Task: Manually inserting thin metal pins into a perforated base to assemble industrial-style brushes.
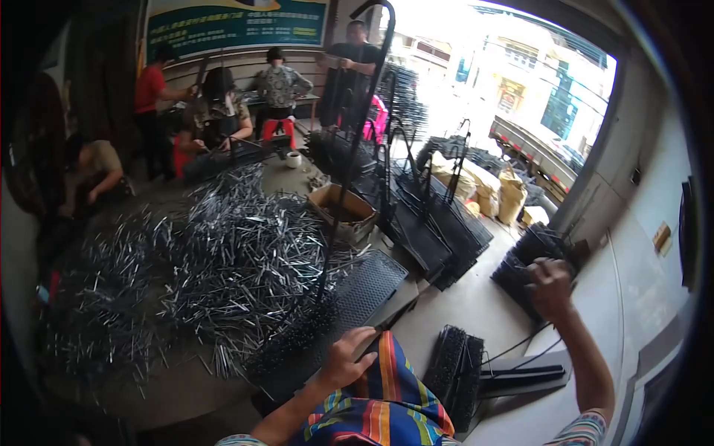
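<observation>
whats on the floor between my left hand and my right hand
In the head view, between the left hand and the right hand stands a small upright stack of black mesh panels on bare concrete floor.

Blown-out daylight upper right, dark fisheye rim

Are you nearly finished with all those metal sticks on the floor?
Not nearly. Done: black wire racks stand assembled in a row, and a stack of black grids sits by the wall. In hand: the left hand rests on a black mesh panel on the floor, while the right hand reaches to the grid stack. Left: a big heap of loose metal rods covers the floor.
</observation>
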Tool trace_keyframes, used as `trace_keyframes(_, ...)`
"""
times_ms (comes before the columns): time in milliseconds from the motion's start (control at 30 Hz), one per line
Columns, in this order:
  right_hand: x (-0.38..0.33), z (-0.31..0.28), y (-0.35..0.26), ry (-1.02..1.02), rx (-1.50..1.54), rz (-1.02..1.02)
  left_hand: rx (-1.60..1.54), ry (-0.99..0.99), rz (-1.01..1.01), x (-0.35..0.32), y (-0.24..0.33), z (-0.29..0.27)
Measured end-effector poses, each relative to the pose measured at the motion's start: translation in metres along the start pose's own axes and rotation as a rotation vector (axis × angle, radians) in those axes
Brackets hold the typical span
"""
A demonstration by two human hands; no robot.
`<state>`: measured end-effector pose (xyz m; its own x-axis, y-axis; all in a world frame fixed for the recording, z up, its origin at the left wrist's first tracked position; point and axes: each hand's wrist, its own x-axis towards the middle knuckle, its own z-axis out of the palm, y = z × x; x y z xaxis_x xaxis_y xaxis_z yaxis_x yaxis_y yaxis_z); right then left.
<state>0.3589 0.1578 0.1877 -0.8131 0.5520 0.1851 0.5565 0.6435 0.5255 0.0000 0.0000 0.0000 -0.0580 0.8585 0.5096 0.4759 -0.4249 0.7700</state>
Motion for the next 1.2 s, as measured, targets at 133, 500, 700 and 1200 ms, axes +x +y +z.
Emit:
trace_keyframes(133,0.057,0.103,-0.104,-0.144,0.381,-0.308,-0.215,0.090,-0.340,-0.053,0.009,-0.034)
trace_keyframes(500,-0.069,0.311,-0.194,-1.063,0.460,-0.440,0.422,-0.611,-1.272,-0.357,-0.006,-0.079)
trace_keyframes(700,-0.049,0.354,-0.205,-0.993,0.531,-0.573,0.361,-0.446,-1.416,-0.424,0.041,-0.039)
trace_keyframes(1200,-0.043,0.431,-0.225,-0.971,0.790,-0.531,0.224,-0.325,-1.489,-0.479,0.083,0.002)
